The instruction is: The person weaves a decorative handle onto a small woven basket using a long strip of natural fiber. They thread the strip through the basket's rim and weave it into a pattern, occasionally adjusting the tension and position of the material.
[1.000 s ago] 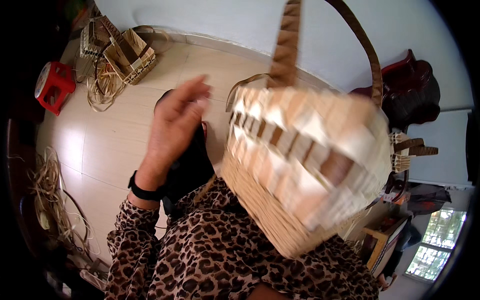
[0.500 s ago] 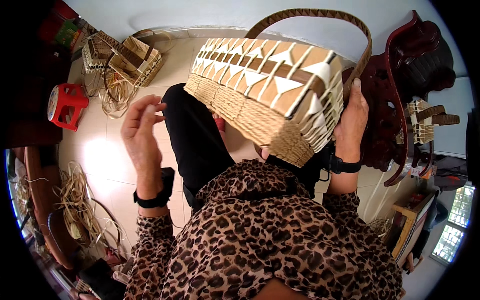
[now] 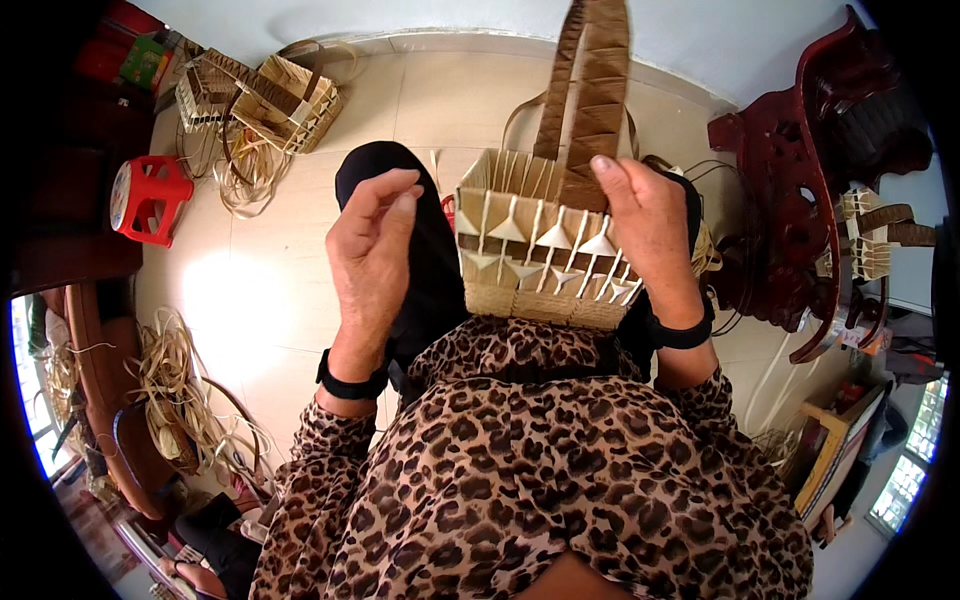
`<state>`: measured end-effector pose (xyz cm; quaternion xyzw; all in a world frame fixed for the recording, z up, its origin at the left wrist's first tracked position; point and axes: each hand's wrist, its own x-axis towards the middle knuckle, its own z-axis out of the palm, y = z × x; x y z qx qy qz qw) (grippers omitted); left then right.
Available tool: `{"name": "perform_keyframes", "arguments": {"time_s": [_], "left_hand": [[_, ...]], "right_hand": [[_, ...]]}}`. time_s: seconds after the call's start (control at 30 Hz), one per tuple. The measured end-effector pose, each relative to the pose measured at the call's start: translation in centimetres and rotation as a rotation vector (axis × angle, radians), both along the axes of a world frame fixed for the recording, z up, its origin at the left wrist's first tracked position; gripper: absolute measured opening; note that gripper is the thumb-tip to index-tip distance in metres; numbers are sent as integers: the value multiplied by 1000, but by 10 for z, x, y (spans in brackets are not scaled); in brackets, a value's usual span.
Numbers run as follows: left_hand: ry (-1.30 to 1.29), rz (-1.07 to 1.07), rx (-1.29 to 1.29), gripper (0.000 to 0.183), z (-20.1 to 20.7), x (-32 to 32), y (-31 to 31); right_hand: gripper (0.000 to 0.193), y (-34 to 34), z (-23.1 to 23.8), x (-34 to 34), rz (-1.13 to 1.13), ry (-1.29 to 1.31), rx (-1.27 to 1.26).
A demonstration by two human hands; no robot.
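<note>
A woven basket (image 3: 548, 295) stands upright on my lap, its mouth facing up. Its walls have pale vertical cords, white triangles and a brown band, over a lower part of twisted straw-coloured rope. A wide brown woven handle (image 3: 592, 120) rises from it in a tall loop. My right hand (image 3: 650, 225) grips the basket at its right, with the thumb at the foot of the handle; the fingertips are hidden. To the left of the basket, in the air above my knee, my left hand (image 3: 370, 240) is loosely curved and empty, not touching it.
Two more baskets (image 3: 285, 105) stand on the floor at the far left, beside loose strips (image 3: 250, 180). A red stool (image 3: 155, 200) is nearer. More strips (image 3: 175, 390) lie at left. A dark carved wooden chair (image 3: 780, 200) is at right, with another basket (image 3: 868, 235) beyond.
The basket has come down from a tilted, raised position to upright on my lap, its handle now towering up. My left hand has moved right, closer to the basket.
</note>
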<state>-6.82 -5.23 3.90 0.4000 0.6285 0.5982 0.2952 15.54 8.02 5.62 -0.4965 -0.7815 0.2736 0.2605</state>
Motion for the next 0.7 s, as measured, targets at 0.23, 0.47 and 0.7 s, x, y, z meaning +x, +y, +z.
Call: {"name": "perform_keyframes", "arguments": {"time_s": [0.23,0.47,0.7], "left_hand": [[59,-219,-54,26,8,31,23],[144,-398,-226,16,6,35,49],[47,-575,-404,33,12,17,69]], "right_hand": [[27,-1,-9,-12,293,5,-52],[16,15,1,10,430,20,-271],[19,47,6,18,524,-222,-325]]}}
